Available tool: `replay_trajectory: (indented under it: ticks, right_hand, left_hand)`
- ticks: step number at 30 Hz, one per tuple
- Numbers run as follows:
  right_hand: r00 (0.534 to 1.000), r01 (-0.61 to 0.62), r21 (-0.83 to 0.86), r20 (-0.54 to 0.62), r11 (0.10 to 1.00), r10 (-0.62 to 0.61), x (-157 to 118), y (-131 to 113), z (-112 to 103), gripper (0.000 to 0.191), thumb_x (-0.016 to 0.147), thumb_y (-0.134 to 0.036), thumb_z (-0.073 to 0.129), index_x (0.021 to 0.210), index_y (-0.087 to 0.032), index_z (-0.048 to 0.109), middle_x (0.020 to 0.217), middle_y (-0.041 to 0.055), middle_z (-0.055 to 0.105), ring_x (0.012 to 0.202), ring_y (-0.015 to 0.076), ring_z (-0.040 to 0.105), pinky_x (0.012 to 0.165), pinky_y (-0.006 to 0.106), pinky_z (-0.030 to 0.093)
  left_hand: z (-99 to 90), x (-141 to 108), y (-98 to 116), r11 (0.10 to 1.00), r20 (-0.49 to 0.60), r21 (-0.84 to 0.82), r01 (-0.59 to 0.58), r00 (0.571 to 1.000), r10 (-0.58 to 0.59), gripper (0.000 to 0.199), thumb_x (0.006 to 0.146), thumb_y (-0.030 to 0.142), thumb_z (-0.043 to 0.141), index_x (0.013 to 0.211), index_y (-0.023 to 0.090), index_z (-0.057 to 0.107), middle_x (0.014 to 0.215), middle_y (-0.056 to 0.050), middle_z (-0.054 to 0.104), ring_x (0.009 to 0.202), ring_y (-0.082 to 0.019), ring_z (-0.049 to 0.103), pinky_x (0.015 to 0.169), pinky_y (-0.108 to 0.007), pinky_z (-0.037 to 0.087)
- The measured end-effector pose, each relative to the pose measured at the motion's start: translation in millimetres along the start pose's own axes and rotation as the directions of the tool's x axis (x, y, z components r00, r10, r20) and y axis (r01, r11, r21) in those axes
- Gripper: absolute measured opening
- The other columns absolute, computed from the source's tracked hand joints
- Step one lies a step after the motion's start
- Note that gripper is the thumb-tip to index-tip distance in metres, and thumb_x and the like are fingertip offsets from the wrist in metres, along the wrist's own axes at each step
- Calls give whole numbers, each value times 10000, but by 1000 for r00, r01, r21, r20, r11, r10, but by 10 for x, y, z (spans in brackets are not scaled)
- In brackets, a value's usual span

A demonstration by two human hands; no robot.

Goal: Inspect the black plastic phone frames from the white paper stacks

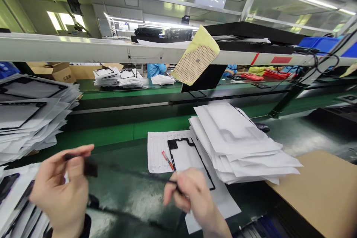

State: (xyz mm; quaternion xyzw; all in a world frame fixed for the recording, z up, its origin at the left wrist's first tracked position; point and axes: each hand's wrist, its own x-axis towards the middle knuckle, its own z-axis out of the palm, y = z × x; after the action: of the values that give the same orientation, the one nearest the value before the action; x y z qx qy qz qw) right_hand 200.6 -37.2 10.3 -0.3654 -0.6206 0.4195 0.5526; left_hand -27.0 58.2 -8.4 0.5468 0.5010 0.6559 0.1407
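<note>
My left hand (63, 187), at the lower left, pinches one end of a thin black strip-like piece (90, 166), blurred by motion. The other end of the dark piece is pinched in my right hand (192, 193), near the bottom middle. Just beyond my right hand, a black frame-shaped part (205, 163) lies on a white sheet (230, 204). Under its left side is a printed form (156, 152) with a red pen (167, 160) on it.
A tall stack of white sheets (240, 145) stands right of the form, beside brown cardboard (320, 189). More sheets with black parts (30, 115) are piled at the left. A yellow sheet (198, 57) hangs from the shelf rail (92, 50). People in blue sit beyond.
</note>
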Motion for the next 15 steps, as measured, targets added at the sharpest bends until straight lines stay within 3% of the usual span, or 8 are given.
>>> replay_trajectory:
  ticks: [2,3,5,7,9,10,13,15]
  right_hand:
    - [986,-74,353,-113,932,121,102,87,-78,498,990,-439,367,664,-143,599,406,-101,206,334,56,199,376,195,193]
    - [975,-86,474,-141,876,172,148,119,-111,462,978,-447,397,684,-145,585,418,-105,219,340,50,200,387,188,192]
    - [964,-86,610,-150,788,221,221,152,-142,375,942,-464,471,737,-160,553,472,-96,310,365,42,259,428,182,260]
    - [962,-106,679,-117,726,249,264,147,-118,308,909,-462,534,781,-183,512,541,-78,405,406,54,362,494,202,368]
    - [958,-130,723,-84,679,273,278,124,-65,277,889,-447,580,808,-203,479,603,-55,484,487,86,478,572,239,453]
    - [958,-137,747,-68,651,280,273,110,-40,271,882,-438,600,814,-209,471,627,-44,519,538,101,529,612,252,484]
    - [953,-176,813,0,556,303,214,71,-5,233,869,-392,655,866,-210,511,798,14,673,759,133,674,750,259,538]
    - [949,-193,824,19,533,314,148,53,-12,237,867,-384,672,973,-203,562,1036,80,720,970,162,699,823,260,549]
  left_hand:
    - [45,-43,53,994,-84,112,-9,996,19,603,626,384,803,1135,206,533,1327,-117,526,1292,-347,425,1079,-490,298]
    - [63,-79,62,995,-93,86,45,995,-37,805,570,357,849,1270,221,476,1433,-129,435,1359,-347,343,1111,-485,265]
    - [95,-173,73,949,69,-122,289,957,-283,936,592,359,852,1390,268,371,1441,-108,424,1316,-287,411,1073,-406,348]
    - [115,-264,115,757,391,-281,590,791,-471,687,696,397,785,1296,227,496,1168,-76,610,1009,-197,603,885,-293,485]
    - [117,-311,205,562,615,-267,783,588,-526,423,733,423,750,1039,154,638,781,-26,634,668,-114,579,625,-194,498]
    - [110,-311,262,478,665,-260,839,515,-541,353,723,415,760,911,136,654,641,6,576,564,-80,518,524,-153,455]
    - [52,-234,425,236,699,-321,917,397,-594,234,710,272,788,775,128,615,523,66,451,456,-24,431,388,-74,348]
    - [-11,-169,502,10,743,-374,928,306,-596,127,774,135,705,823,137,587,567,67,483,460,-12,484,405,-48,396]
